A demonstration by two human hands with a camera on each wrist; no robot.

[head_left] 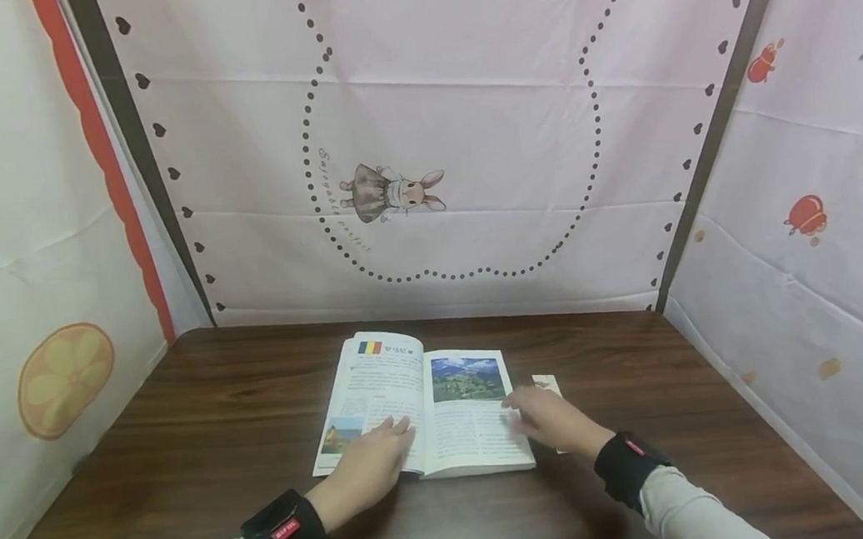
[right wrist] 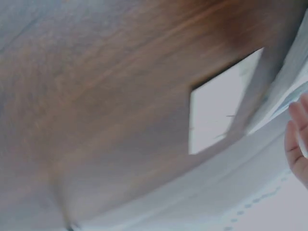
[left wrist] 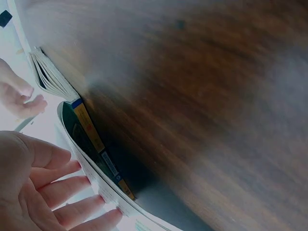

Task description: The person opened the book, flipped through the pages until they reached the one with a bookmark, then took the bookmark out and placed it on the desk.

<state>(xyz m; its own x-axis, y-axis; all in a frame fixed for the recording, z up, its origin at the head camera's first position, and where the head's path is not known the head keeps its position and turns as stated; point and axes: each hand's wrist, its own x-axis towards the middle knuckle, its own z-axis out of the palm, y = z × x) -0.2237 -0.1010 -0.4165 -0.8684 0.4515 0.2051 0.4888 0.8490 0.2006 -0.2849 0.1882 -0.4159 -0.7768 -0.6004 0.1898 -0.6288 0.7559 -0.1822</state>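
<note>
An open book [head_left: 474, 442] lies on the table, a small flag and text on its left page and a mountain photo on its right page. My left hand [head_left: 373, 466] rests on the lower left page with its fingers extended; in the left wrist view its fingertips [left wrist: 108, 219] lie along the page, which bows up over the spine. My right hand [head_left: 550, 418], slightly blurred, is at the right page's outer edge, fingers loosely bent and holding nothing. A narrow pale card [head_left: 547, 382] lies just right of the book, partly hidden beneath the right hand in the head view.
The dark wooden table [head_left: 209, 419] is bordered by a printed cloth [head_left: 515, 180] at the back. Cloth panels also stand at the left [head_left: 33, 272] and right [head_left: 808, 276]. A black band [head_left: 288, 534] circles each wrist.
</note>
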